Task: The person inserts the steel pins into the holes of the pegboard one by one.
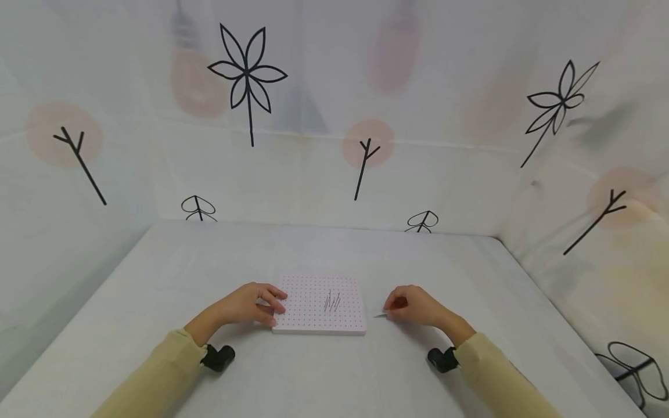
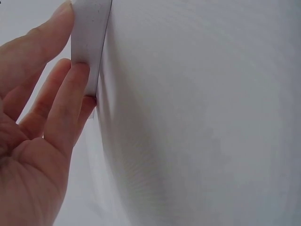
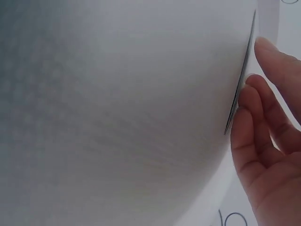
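A pale pegboard (image 1: pixel 305 307) with rows of small holes lies on the table, and several thin dark needles (image 1: pixel 332 302) stand in it right of its middle, most leaning. My left hand (image 1: pixel 251 305) is at the board's left edge, its extended fingers touching the board's side (image 2: pixel 89 37). To the right of the board, my right hand (image 1: pixel 415 305) hovers low with bent fingers. Next to its fingertips lies a slim, dark metal sliver (image 3: pixel 241 75), pointed at both ends, perhaps several needles together. The thumb (image 3: pixel 275 59) stands apart from the other fingers; whether they touch the sliver is unclear.
The white-covered table (image 1: pixel 324 377) has a back edge and a right edge in sight. Printed cloth walls (image 1: pixel 303 174) surround it on the back and sides. Black wrist cameras (image 1: pixel 443 360) hang below both sleeves.
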A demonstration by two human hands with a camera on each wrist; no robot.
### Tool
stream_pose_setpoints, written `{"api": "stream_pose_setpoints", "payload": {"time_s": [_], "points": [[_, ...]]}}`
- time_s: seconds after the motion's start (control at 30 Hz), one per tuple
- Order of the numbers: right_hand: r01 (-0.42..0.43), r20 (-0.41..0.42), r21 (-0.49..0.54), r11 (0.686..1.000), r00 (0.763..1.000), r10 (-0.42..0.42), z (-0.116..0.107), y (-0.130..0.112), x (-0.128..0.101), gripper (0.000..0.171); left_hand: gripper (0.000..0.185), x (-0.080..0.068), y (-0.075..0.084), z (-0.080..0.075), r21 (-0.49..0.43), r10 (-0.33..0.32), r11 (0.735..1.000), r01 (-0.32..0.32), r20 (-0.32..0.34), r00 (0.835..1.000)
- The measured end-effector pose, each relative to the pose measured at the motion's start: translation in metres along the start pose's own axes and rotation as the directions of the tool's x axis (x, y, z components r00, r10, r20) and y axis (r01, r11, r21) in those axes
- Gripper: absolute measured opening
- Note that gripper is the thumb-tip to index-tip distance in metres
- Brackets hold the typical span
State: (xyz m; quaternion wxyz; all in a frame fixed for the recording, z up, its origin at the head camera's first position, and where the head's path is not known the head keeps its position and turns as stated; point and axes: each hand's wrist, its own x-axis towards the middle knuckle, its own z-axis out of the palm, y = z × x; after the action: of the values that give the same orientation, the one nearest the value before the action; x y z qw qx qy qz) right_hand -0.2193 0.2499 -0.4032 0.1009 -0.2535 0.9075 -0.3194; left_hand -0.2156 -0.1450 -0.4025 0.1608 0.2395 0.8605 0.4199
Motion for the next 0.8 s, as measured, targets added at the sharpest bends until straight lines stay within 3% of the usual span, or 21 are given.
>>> {"api": "stream_pose_setpoints", "payload": {"time_s": [0.8], "points": [[-0.036, 0.122, 0.013, 0.999, 0.992, 0.035, -0.0008, -0.0005, 0.0042, 0.006, 0.02, 0.0004, -0.0015, -0.0003, -0.005, 0.013, 1.0, -0.013, 0.005, 1.0]]}}
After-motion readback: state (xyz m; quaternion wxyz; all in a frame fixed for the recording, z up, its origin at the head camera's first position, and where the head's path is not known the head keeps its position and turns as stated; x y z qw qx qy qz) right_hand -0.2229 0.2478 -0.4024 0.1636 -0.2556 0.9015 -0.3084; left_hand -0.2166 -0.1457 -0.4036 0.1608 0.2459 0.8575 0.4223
